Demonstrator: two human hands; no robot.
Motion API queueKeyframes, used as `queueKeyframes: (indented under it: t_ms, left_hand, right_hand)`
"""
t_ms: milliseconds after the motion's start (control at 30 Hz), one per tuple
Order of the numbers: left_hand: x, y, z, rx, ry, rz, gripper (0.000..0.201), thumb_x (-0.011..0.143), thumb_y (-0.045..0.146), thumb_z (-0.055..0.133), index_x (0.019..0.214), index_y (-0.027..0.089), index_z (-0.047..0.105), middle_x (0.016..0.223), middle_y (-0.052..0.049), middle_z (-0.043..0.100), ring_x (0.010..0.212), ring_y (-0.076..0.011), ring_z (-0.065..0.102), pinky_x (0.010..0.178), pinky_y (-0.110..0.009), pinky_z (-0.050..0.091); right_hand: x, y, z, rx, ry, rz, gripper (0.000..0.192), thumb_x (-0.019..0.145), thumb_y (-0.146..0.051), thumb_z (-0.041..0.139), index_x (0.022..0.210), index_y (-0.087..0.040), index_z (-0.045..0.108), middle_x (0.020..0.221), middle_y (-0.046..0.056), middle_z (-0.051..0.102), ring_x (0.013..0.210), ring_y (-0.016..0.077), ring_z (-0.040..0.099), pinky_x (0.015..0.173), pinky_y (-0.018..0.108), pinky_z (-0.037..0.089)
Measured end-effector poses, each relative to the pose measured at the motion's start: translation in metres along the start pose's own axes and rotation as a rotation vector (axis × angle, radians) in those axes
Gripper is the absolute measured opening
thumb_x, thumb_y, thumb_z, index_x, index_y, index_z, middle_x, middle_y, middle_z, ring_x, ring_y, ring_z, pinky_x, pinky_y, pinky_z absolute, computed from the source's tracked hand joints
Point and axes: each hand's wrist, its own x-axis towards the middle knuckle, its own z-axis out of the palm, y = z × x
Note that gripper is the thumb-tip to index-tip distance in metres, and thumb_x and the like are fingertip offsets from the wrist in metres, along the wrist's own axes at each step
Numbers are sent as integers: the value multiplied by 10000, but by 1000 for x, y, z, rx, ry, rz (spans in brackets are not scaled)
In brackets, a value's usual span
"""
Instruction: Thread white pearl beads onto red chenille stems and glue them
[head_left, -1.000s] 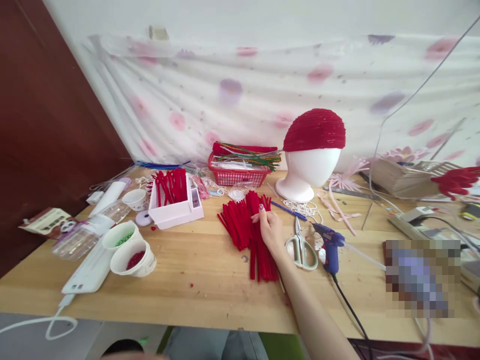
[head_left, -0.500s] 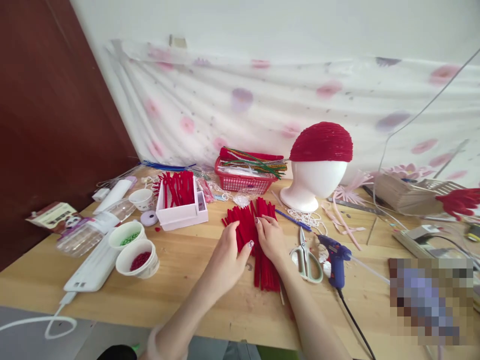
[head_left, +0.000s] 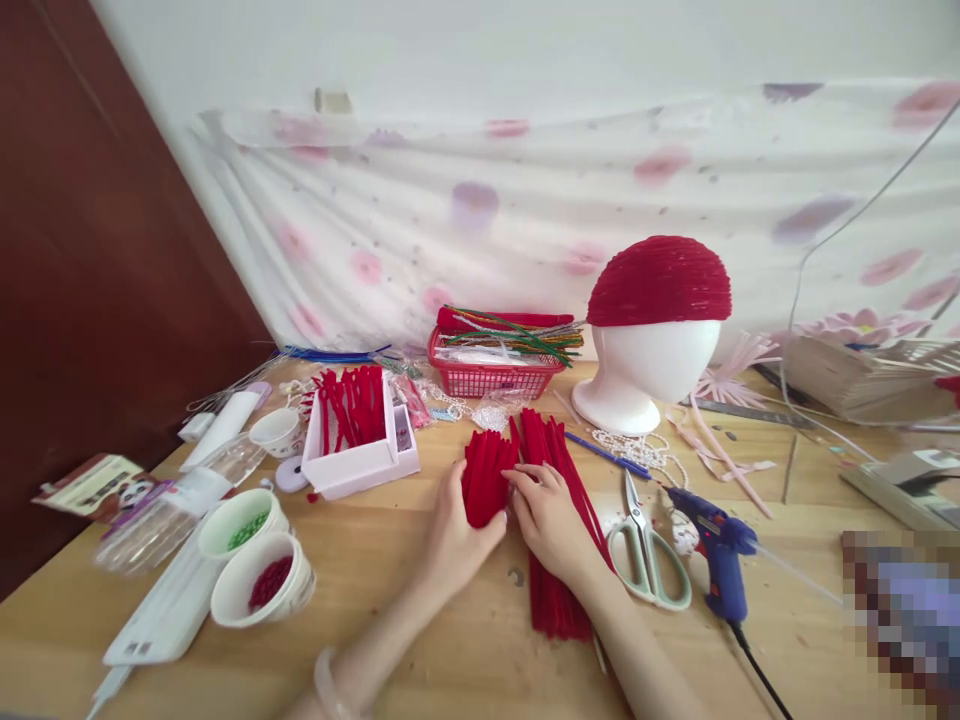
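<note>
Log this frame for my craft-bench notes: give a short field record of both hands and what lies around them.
left hand: cupped against the short red pipe cleaner bundle
right hand: flat on the long red pipe cleaners
right of hands: scissors, blue glue gun
behind: white box, red basket, foam head in a red cap
left: two cups of beads
surface: wooden table
</note>
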Motion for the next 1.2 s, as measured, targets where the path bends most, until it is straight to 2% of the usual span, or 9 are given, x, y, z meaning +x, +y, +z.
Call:
queueKeyframes:
  t_ms: [67, 267, 367, 600, 767, 900, 1000, 1100, 1200]
  left_hand:
    - [-13, -9, 6, 39, -2, 70, 809, 739, 216, 655, 1451, 147, 279, 1574, -179, 318, 1482, -282, 259, 1210, -455, 251]
    - [-37, -43, 14, 334, 41, 230, 890, 829, 165, 539, 1567, 329, 69, 1631, -119, 224, 1451, -347, 324, 1114, -519, 394]
    - [-37, -45, 10, 329, 23, 240, 792, 872, 184, 501, 1559, 357, 148, 1612, -104, 283, 1421, -337, 385, 1073, -503, 446]
    - [-27, -20, -7, 89, 38, 101, 507, 960, 358, 444, 1431, 175, 402, 1487, -184, 461, 1379, -292, 449, 1093, -505, 426]
    - [-8, -22, -18, -49, 91, -62, 395, 909, 350, 436, 1241, 147, 506, 1181, -186, 661, 1083, -290, 655, 909, -481, 526]
    - [3, -29, -23, -68, 106, -63, 306, 892, 300, 439, 1133, 156, 561, 932, -117, 707, 855, -259, 692, 807, -428, 534]
    - [8, -33, -26, -96, 114, -78, 310, 898, 212, 388, 1163, 132, 529, 813, -76, 692, 676, -220, 675, 703, -384, 545]
    - [10, -36, -27, -123, 141, -88, 355, 894, 136, 347, 1224, 123, 478, 858, -77, 678, 545, -168, 633, 577, -321, 541]
    - [11, -37, -31, -115, 209, -70, 371, 886, 88, 356, 1234, 134, 474, 1022, -122, 663, 636, -156, 670, 658, -322, 565]
  right_hand:
    - [-2, 1, 2, 6, -5, 20, 390, 890, -81, 408, 1195, -110, 648, 1124, 192, 682, 1135, 310, 577, 1064, 563, 373]
    - [-4, -2, 7, 51, -39, 39, 471, 830, -19, 447, 1241, -189, 603, 1070, 105, 704, 1053, 281, 598, 1094, 567, 342]
    - [-4, -5, 7, 74, -41, 57, 477, 836, -14, 461, 1248, -218, 591, 1054, 87, 702, 1031, 270, 603, 1094, 576, 342]
    - [-3, -5, 4, 114, 39, 83, 384, 873, -46, 460, 1199, -171, 620, 923, 83, 696, 900, 246, 645, 1062, 585, 388]
    - [-5, -1, 8, 128, 146, 138, 328, 948, -139, 396, 1141, -167, 660, 920, 110, 739, 944, 284, 680, 1021, 565, 445]
    - [-7, 1, 10, 176, 229, 203, 417, 961, -144, 337, 1313, -172, 560, 796, 69, 762, 901, 279, 719, 847, 472, 567]
    - [-8, 1, 12, 233, 285, 232, 519, 958, -115, 283, 1462, -191, 383, 1049, 105, 763, 993, 256, 725, 852, 447, 581]
    - [-6, 1, 16, 309, 314, 204, 585, 932, -92, 255, 1511, -178, 261, 1378, 191, 584, 1045, 234, 714, 815, 400, 608]
    - [-3, 1, 17, 354, 340, 168, 546, 927, -116, 284, 1470, -164, 309, 1458, 219, 480, 1061, 237, 702, 733, 365, 627]
